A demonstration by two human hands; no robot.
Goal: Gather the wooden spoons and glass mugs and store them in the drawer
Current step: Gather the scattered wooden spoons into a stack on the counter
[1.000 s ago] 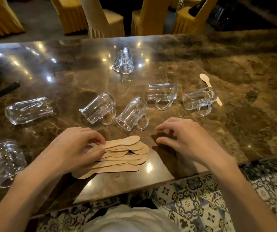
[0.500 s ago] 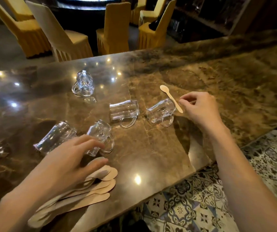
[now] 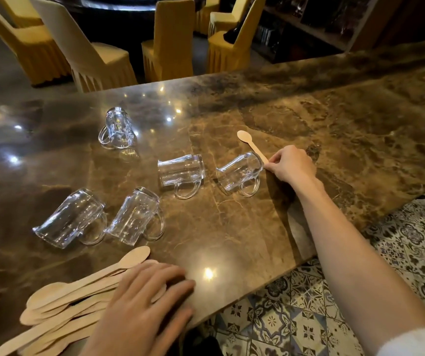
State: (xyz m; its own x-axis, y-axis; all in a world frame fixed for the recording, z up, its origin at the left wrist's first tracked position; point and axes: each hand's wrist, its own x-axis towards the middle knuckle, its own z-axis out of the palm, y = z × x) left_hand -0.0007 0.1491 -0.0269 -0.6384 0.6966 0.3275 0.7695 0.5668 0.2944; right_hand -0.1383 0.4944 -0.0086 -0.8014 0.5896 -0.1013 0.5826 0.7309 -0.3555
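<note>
Several glass mugs lie on their sides on the brown marble table (image 3: 334,119). One mug (image 3: 239,173) lies right beside my right hand (image 3: 292,164), another mug (image 3: 180,172) to its left, and a farther mug (image 3: 117,127) sits behind. Two more mugs (image 3: 129,217) (image 3: 71,218) lie nearer me. A single wooden spoon (image 3: 251,145) lies behind the right-most mug; my right hand pinches its handle end. A stack of wooden spoons (image 3: 78,296) lies at the near left edge, with my left hand (image 3: 144,304) resting flat on it.
Yellow-covered chairs (image 3: 170,44) stand beyond the table's far edge. A dark shelf unit (image 3: 309,24) is at the back right. Patterned floor tiles (image 3: 296,312) show below the table's near edge. No drawer is in view.
My right hand has closed its fingers on the single spoon's handle end. My left hand has settled flat over the spoon stack. The view has swung slightly.
</note>
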